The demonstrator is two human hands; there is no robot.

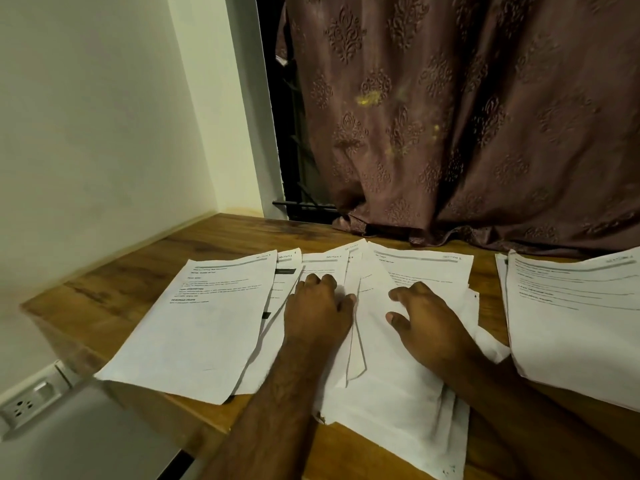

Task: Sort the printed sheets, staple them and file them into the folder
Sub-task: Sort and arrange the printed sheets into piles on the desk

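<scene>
Both my hands lie flat and spread on the fanned sheets (381,341), left hand (317,311) nearer the 10 o'clock stack (204,323), long edges running 12 to 6.

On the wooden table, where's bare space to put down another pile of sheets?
Bare wood shows on the table at its far left, between the wall and the left pile, in the strip along the curtain, and in a narrow gap before the right pile. The middle is crowded: overlapping sheets under the left hand and right hand.
</scene>
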